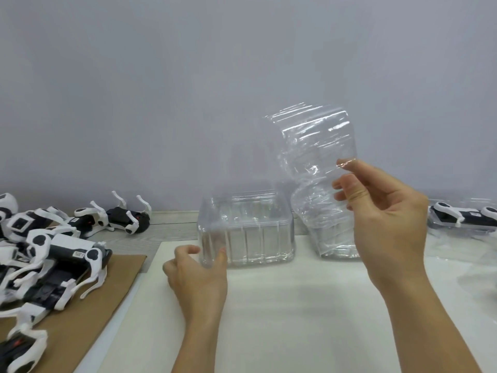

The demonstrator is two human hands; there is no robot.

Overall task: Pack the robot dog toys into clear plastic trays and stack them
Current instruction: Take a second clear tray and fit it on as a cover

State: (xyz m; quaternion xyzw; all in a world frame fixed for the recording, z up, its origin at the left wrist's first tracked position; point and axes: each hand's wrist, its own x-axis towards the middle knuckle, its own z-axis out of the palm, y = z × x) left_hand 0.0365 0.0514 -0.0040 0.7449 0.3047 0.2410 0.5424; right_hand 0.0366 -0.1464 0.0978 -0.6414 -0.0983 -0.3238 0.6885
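Plastic this thin looks feather-light, springy and slick: the raised clear moulded plastic tray [317,157], right of centre, hangs tilted from the right hand [387,211], thumb and fingers [347,195] pinching its right edge. The left hand [196,273] curls round the near-left corner of the nested clear tray stack [246,232] on the worktop [295,305]. White-and-black robot dog toys [48,254] lie heaped far left; rims seem the surest hold.

No legible text; only blurred white labels on robot dog toys [53,254].
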